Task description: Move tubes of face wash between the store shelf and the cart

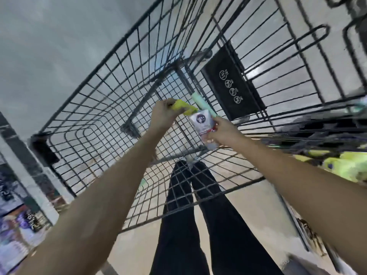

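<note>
Head | left hand fingers grip yellow tube | right hand fingers pinch white tube

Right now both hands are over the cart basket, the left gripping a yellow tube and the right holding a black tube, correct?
Not quite. In the head view the right hand holds a white tube, not a black one. The left hand does grip the yellow tube over the cart.

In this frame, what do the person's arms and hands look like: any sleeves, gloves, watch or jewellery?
Both forearms are bare for their whole visible length, with no sleeve edge in view. The left hand and the right hand wear no gloves, and no watch, bracelet or ring shows, though the picture is motion-blurred, so small items could be missed. Below the arms, the person's legs are in dark trousers.
</note>
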